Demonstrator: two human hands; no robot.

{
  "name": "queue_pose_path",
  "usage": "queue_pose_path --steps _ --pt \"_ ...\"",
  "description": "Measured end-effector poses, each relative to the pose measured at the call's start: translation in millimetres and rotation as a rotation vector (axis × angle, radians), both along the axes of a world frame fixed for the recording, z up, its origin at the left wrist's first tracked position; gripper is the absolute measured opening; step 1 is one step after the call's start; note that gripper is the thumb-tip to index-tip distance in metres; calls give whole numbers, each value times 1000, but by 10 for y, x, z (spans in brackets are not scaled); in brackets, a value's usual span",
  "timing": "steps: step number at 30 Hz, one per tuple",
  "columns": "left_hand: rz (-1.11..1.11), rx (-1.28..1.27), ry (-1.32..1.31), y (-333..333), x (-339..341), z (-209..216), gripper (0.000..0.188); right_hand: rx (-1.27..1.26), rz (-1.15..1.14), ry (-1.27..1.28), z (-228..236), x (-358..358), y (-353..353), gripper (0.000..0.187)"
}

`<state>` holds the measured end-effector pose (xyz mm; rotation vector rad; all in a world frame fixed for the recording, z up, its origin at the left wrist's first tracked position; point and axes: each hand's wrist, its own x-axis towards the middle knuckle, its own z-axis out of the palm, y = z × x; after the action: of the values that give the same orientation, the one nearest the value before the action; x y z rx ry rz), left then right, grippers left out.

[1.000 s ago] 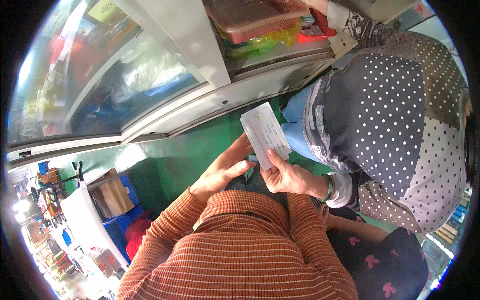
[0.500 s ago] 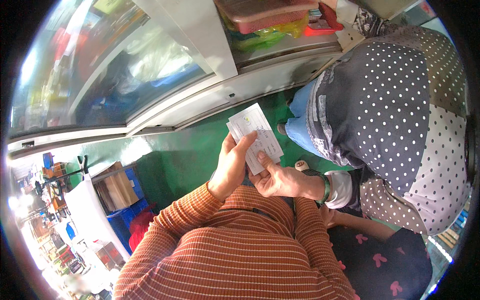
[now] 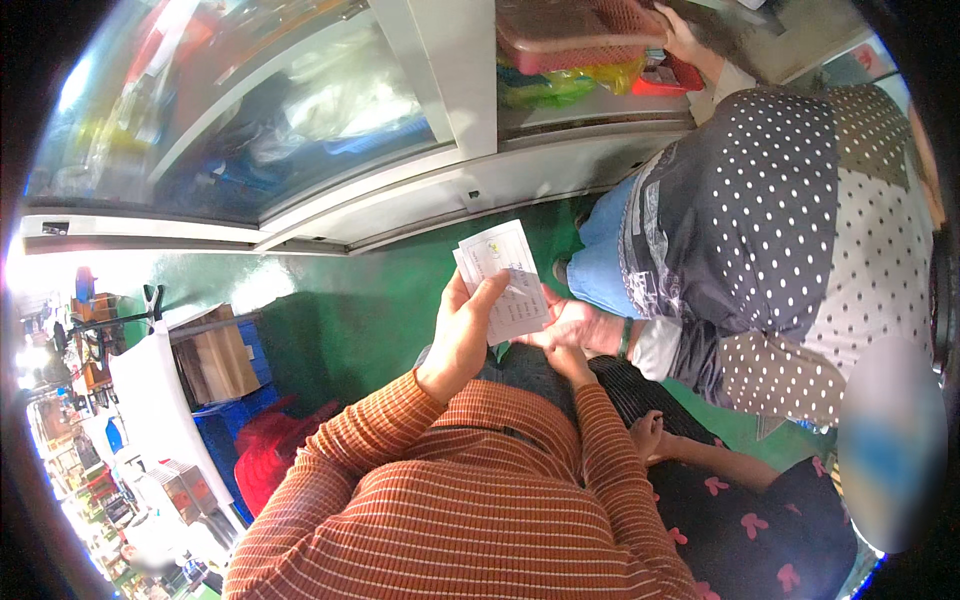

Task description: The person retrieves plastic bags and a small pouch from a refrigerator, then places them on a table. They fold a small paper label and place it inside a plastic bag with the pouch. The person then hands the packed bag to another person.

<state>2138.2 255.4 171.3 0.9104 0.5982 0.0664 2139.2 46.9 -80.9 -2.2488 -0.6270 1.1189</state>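
Green floor [image 3: 380,310] backs paper slips [image 3: 500,248] the left hand [image 3: 462,330] clamps; the right hand [image 3: 572,364], at their five o'clock, shows unclear grip.

1 fisheye view — head-worn, facing down at the wearer's hands [image 3: 460,338] from close above.

The cabinet shelf [image 3: 618,108] carries plastic bags [image 3: 543,91] (green, yellow) and a red tray [image 3: 664,84].

The left hand [image 3: 457,338] partly hides the cards [image 3: 505,250] (their lower left).
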Motion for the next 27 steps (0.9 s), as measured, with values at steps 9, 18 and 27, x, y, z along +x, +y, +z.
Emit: queue_pose_path --steps 9,18,27 --pt "-158 45 -161 24 -281 469 30 -174 -404 -35 63 -443 -426 27" --pt "-1517 683 -1237 -903 -610 354 25 -228 -590 -111 -5 213 -1580 31" --pt "-1141 684 -582 -1492 -801 -243 32 -60 -706 -166 757 2185 -1712 28"
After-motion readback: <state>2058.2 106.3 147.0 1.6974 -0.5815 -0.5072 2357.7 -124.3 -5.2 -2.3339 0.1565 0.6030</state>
